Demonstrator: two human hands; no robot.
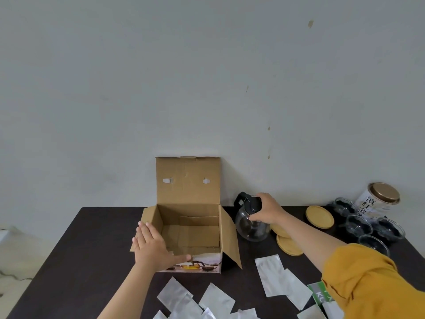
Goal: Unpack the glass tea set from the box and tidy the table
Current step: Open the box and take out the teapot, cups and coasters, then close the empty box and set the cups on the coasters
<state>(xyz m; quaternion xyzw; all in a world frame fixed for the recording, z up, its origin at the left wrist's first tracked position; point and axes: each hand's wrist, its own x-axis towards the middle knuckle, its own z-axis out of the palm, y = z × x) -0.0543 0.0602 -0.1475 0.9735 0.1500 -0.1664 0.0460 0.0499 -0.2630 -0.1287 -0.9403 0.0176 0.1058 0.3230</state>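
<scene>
An open cardboard box [190, 229] stands in the middle of the dark table [92, 238], lid up against the wall, its inside bare. My left hand [153, 246] lies flat on the box's front left corner and side flap. To the right of the box stands a glass teapot [251, 223] with a black lid and handle. My right hand [268, 209] grips the teapot from above at its lid. Several small glass cups [358, 225] stand at the far right.
Round bamboo coasters [319, 216] lie between the teapot and the cups, and a gold-lidded tin [377, 200] stands behind them. Several white plastic bags [274, 276] are strewn along the table's front edge, beside a green-and-white packet [319, 293].
</scene>
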